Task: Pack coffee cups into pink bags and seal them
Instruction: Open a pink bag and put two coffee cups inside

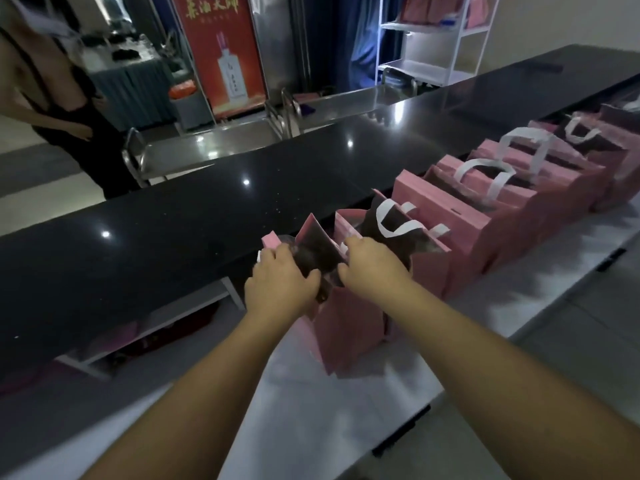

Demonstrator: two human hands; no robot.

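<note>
left hand (278,284) | right hand (372,268) | both outstretched, fingers gripping pink bag (349,323) mouth

The left hand (280,282) and right hand (372,268) cover the mouth of the nearest pink bag (349,323), so its contents are hidden; a dark blurred shape between the hands cannot be identified. Whether cups sit in the row of bags (519,202) further right cannot be told. The furthest bag (620,133) is cut off by the right edge. A person (59,98) at upper left is cropped by the frame.
</note>
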